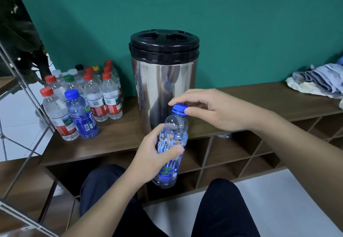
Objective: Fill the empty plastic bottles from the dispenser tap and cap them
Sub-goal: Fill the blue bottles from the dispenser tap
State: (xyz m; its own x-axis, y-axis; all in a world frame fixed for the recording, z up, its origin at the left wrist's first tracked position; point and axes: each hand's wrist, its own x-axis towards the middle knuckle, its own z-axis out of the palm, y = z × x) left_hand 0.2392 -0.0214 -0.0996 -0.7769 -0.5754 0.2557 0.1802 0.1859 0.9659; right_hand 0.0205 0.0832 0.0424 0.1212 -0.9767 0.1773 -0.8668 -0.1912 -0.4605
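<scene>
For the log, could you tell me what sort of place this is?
Probably a home or small office room: a low wooden cubby shelf against a green wall, folded cloths, and a steel dispenser.

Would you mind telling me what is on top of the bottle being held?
A blue cap sits on the bottle, pinched by the right hand. The left hand covers part of the label.

Bottle [173,136] in L hand [148,159], R hand [213,110] on cap [179,109]
</scene>
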